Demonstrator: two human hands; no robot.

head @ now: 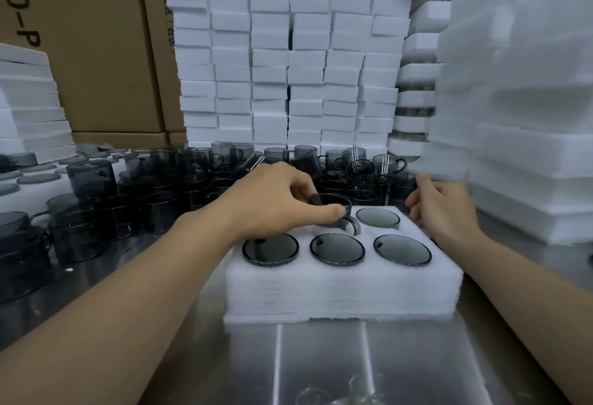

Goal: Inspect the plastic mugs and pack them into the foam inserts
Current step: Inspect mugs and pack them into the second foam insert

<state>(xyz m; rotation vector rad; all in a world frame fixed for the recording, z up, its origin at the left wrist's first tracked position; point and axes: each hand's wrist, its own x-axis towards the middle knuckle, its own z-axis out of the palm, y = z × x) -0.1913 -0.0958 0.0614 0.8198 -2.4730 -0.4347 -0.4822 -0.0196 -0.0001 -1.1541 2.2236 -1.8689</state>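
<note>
A white foam insert [343, 289] lies on the steel table in front of me. Several of its round holes hold dark smoky mugs, bottoms up: three in the near row [337, 249] and one at the far right [378, 217]. My left hand [279, 202] pinches the rim of another smoky mug [333, 208] that sits partly sunk in the far middle hole, its handle pointing toward me. My right hand [442, 208] hovers at the insert's far right corner, fingers loosely curled and blurred, holding nothing.
Many loose smoky mugs [167, 186] crowd the table to the left and behind the insert. Stacks of white foam blocks [288, 61] rise behind them, foam stacks [519, 115] stand close on the right, and cardboard boxes [96, 35] at the back left.
</note>
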